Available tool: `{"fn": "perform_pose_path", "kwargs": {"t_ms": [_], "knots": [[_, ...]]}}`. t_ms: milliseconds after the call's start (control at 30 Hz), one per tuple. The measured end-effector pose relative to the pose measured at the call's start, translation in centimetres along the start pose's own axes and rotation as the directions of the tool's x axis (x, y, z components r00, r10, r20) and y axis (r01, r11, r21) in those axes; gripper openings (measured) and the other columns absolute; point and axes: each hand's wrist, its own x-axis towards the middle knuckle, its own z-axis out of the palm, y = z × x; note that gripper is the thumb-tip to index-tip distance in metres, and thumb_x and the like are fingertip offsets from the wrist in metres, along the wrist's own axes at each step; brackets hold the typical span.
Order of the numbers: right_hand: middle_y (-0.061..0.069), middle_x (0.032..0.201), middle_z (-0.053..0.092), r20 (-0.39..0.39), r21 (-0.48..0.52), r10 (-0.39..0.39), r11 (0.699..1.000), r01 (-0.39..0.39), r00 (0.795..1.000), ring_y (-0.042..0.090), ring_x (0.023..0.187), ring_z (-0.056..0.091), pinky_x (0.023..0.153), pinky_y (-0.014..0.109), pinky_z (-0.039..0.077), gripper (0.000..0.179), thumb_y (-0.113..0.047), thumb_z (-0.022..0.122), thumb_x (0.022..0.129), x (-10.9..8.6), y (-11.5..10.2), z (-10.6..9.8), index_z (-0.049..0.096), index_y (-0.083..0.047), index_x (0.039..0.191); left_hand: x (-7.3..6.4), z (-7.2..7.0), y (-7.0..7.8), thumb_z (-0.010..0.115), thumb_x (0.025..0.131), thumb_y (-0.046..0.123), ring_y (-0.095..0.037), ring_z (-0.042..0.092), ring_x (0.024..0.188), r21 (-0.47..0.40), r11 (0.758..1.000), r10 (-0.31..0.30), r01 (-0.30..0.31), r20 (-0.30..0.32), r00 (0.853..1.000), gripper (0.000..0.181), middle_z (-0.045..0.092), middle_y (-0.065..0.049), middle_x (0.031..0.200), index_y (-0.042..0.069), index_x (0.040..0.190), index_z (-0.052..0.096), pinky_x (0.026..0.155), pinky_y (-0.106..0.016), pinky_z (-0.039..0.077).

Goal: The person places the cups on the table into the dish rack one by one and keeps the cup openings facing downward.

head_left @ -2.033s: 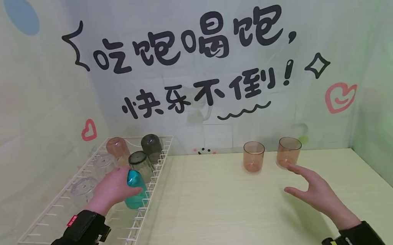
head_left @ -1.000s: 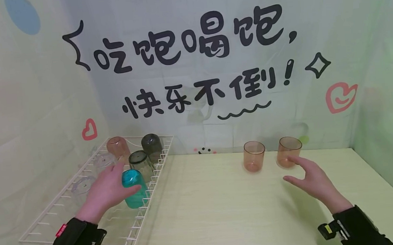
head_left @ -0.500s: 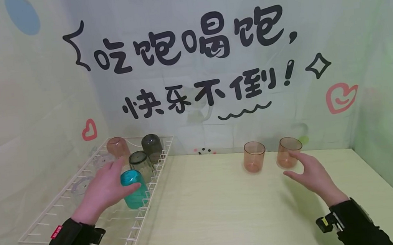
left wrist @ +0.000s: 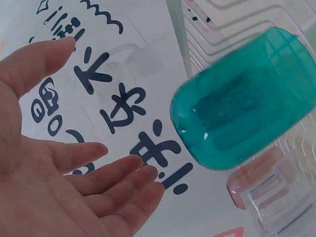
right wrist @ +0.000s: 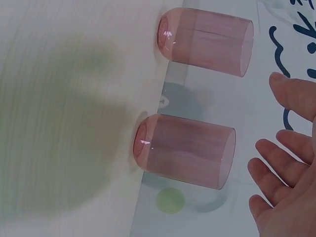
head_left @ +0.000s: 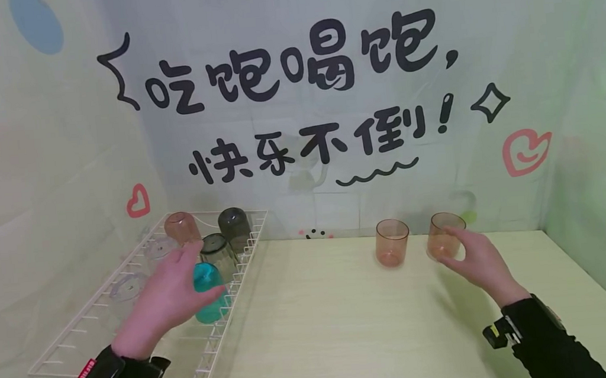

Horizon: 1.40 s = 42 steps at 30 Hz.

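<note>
My left hand (head_left: pixel 167 297) hovers over the wire rack beside an upside-down teal glass (head_left: pixel 210 288), thumb and fingers spread. In the left wrist view a gap separates these fingers from the teal glass (left wrist: pixel 242 98). My right hand (head_left: pixel 482 264) is raised just in front of the right-hand pink glass (head_left: pixel 440 240), its thumb and fingers apart. The right wrist view shows that hand (right wrist: pixel 289 168) short of the rims of two upright pink glasses, with nothing held. The other pink glass (head_left: pixel 391 244) stands a little to the left.
A white wire rack (head_left: pixel 209 356) lies along the left wall. It bears several other upturned glasses: a pink one (head_left: pixel 180 227), a black one (head_left: pixel 234 224), a grey one (head_left: pixel 217 252) and clear ones (head_left: pixel 126 292). The pale tabletop (head_left: pixel 346 328) stretches to the lettered back wall (head_left: pixel 286 113).
My right hand has moved forward, closer to the right-hand pink glass. The left hand drew slightly left off the teal glass, then shifted back right over it. The glasses have stayed put.
</note>
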Motion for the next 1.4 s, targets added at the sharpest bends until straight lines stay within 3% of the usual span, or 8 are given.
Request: {"fn": "perform_pose_path", "kwargs": {"t_ms": [233, 533, 833, 1033, 1167, 1400], "knots": [[0.021, 0.115, 0.054, -0.018, -0.036, -0.016, 0.999, 0.015, 1.000, 0.040, 0.105, 0.047, 0.087, 0.053, 0.035, 0.057, -0.033, 0.067, 0.078, 0.4, 0.3, 0.3, 0.049, 0.000, 0.122, -0.4, 0.3, 1.4, 0.066, 0.068, 0.059, -0.043, 0.035, 0.118, -0.021, 0.999, 0.042, -0.042, -0.010, 0.999, 0.095, 0.034, -0.024, 0.133, 0.002, 0.136, 0.030, 0.087, -0.057, 0.038], [0.023, 0.115, 0.052, -0.025, -0.118, -0.017, 0.993, 0.014, 1.000, 0.042, 0.105, 0.044, 0.089, 0.054, 0.034, 0.060, -0.033, 0.067, 0.077, 0.8, 0.9, 0.7, 0.047, 0.001, 0.121, -1.1, 0.5, 2.9, 0.068, 0.067, 0.056, -0.031, 0.047, 0.102, -0.028, 0.996, 0.086, -0.088, -0.050, 0.995, 0.091, 0.044, -0.016, 0.123, 0.008, 0.135, 0.033, 0.074, -0.043, 0.048], [0.024, 0.120, 0.049, -0.047, -0.166, -0.046, 0.985, 0.037, 0.998, 0.043, 0.109, 0.042, 0.091, 0.053, 0.032, 0.063, -0.029, 0.070, 0.073, 1.1, 1.6, 1.4, 0.046, 0.004, 0.122, -1.7, 1.2, 3.9, 0.068, 0.067, 0.055, -0.033, 0.039, 0.117, -0.034, 0.990, 0.134, -0.136, -0.049, 0.990, 0.091, 0.042, -0.014, 0.129, 0.008, 0.136, 0.032, 0.090, -0.048, 0.039], [0.023, 0.122, 0.047, -0.057, -0.192, -0.081, 0.979, 0.069, 0.995, 0.043, 0.108, 0.043, 0.091, 0.054, 0.032, 0.060, -0.025, 0.070, 0.072, 1.6, 2.1, 2.3, 0.048, 0.004, 0.120, -1.8, 1.7, 4.6, 0.071, 0.065, 0.053, -0.031, 0.041, 0.115, -0.025, 0.989, 0.148, -0.149, -0.047, 0.988, 0.090, 0.044, -0.012, 0.127, 0.009, 0.135, 0.035, 0.090, -0.047, 0.039], [0.024, 0.125, 0.044, -0.022, -0.225, -0.072, 0.972, 0.065, 0.997, 0.042, 0.112, 0.040, 0.093, 0.055, 0.030, 0.066, -0.025, 0.071, 0.070, 1.7, 2.3, 2.7, 0.045, 0.003, 0.123, -1.9, 2.1, 5.2, 0.070, 0.065, 0.057, -0.030, 0.041, 0.115, -0.023, 0.989, 0.149, -0.149, -0.029, 0.988, 0.091, 0.044, -0.011, 0.127, 0.012, 0.136, 0.034, 0.088, -0.047, 0.041], [0.029, 0.131, 0.035, 0.085, -0.300, 0.009, 0.954, 0.017, 0.996, 0.044, 0.121, 0.029, 0.096, 0.062, 0.022, 0.086, -0.030, 0.076, 0.065, 2.0, 2.2, 2.8, 0.033, 0.005, 0.130, -2.0, 2.2, 5.9, 0.070, 0.065, 0.055, -0.029, 0.041, 0.117, -0.028, 0.984, 0.178, -0.179, -0.031, 0.984, 0.091, 0.043, -0.009, 0.130, 0.013, 0.137, 0.033, 0.090, -0.046, 0.040]]}}
